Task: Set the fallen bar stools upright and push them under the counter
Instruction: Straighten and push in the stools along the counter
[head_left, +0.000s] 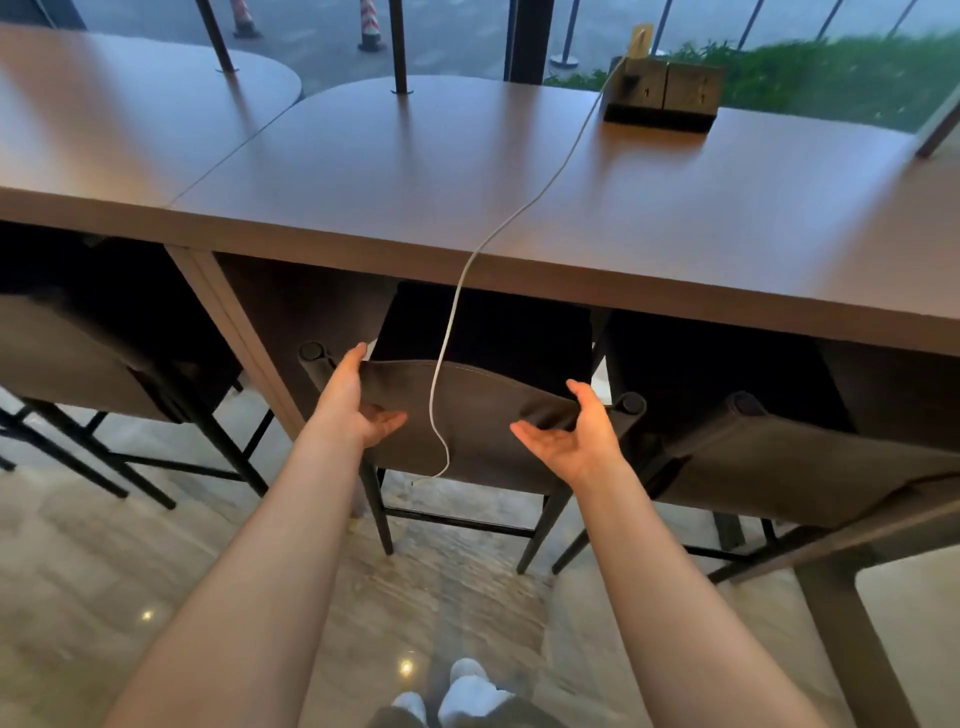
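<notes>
A dark grey bar stool (483, 415) stands upright in the middle, its seat tucked under the brown counter (467, 171). My left hand (358, 400) rests against the left end of its fabric backrest, fingers straight along the edge. My right hand (571, 426) sits at the right end of the backrest, palm turned inward, fingers relaxed. Two more stools stand upright, one at the left (93, 353) and one at the right (789, 457), both partly under the counter.
A white cable (452, 332) runs from a socket box (665, 93) on the counter and hangs over its edge in front of the middle stool. A counter leg (228, 317) stands left of that stool. Pale stone floor and my shoes (462, 691) lie below.
</notes>
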